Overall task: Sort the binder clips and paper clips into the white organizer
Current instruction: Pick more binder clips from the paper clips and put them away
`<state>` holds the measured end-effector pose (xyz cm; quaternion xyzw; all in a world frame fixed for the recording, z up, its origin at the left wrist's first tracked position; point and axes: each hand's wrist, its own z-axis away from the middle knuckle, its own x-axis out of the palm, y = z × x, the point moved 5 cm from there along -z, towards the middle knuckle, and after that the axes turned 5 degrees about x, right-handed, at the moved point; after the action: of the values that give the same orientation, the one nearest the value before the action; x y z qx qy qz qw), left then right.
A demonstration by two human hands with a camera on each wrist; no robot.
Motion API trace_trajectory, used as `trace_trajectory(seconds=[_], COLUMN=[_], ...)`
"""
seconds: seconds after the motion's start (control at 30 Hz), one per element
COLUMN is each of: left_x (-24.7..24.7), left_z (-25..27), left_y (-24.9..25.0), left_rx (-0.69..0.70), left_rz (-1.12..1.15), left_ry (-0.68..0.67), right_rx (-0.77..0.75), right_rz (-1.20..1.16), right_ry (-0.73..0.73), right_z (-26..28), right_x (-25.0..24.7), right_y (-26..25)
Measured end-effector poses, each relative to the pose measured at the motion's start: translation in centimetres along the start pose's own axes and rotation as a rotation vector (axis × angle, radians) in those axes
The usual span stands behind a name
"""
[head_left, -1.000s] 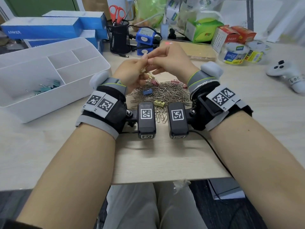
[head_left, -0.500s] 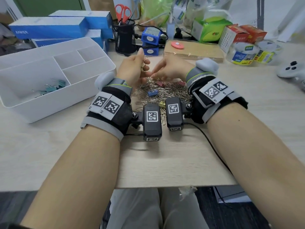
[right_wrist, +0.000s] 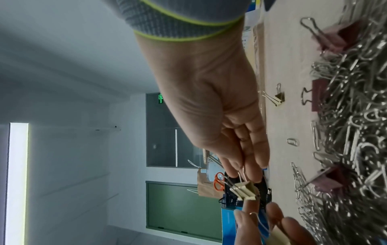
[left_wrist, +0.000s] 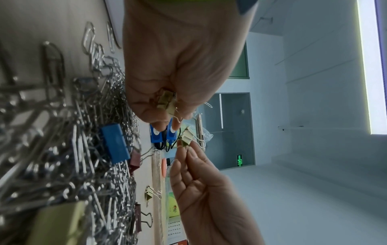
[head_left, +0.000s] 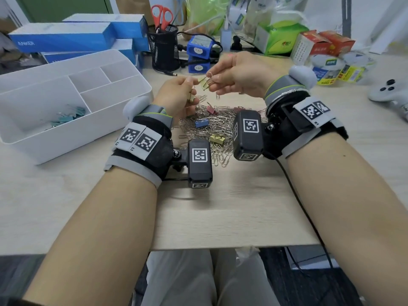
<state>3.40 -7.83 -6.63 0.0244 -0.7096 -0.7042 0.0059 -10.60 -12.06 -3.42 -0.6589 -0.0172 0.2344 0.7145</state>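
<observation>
My right hand [head_left: 217, 81] pinches a pair of yellow binder clips [head_left: 203, 82] by their wire handles, above the far side of the pile; they show clearly in the right wrist view [right_wrist: 246, 190]. My left hand [head_left: 187, 89] is just left of them, its fingertips [right_wrist: 249, 205] at the clips. It grips more yellow binder clips [left_wrist: 166, 102] in its curled fingers. The pile of silver paper clips [head_left: 212, 127] lies between my wrists, with a blue binder clip [head_left: 201, 123], a yellow one [head_left: 217, 139] and a pink one [head_left: 210, 109] in it. The white organizer [head_left: 123, 111] stands at left, with teal binder clips [head_left: 66, 118] in its large compartment.
A black mesh pen cup [head_left: 164, 49] with red scissors, blue boxes [head_left: 66, 38] and small blue devices [head_left: 198, 56] stand behind the organizer and my hands. Tape rolls [head_left: 329, 65] and a white controller [head_left: 390, 93] sit at the right. The table's front edge [head_left: 231, 247] is near my lap.
Half a second ago my right hand was down at the pile. It has risen with yellow binder clips and brought them to my left hand's fingertips.
</observation>
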Motion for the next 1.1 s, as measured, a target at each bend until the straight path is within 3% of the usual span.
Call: trace_trajectory(seconds=[0.37,0.57,0.7,0.9,1.1], left_x=[0.9,0.5,0.4,0.0,0.2], left_z=[0.5,0.1,0.2,0.1,0.2], left_y=[0.2,0.0,0.0,0.1,0.1], left_rx=[0.038,0.055,0.045,0.037,0.0], left_rz=[-0.018,-0.01,0.002,0.078,0.06], left_ry=[-0.086,-0.046,0.005,0.055,0.038], right_rx=[-0.011,0.003,0.077,0.256,0.245], right_rz=[0.05,0.307,0.366,0.545,0.45], right_ry=[-0.007,0.322,0.439,0.312,0.337], right_z=[0.3,0.1,0.0,-0.2,0.3], right_x=[0.8,-3.0,-5.0,-4.3,-3.8], right_y=[-0.1,0.5,1.5,3.0,3.3])
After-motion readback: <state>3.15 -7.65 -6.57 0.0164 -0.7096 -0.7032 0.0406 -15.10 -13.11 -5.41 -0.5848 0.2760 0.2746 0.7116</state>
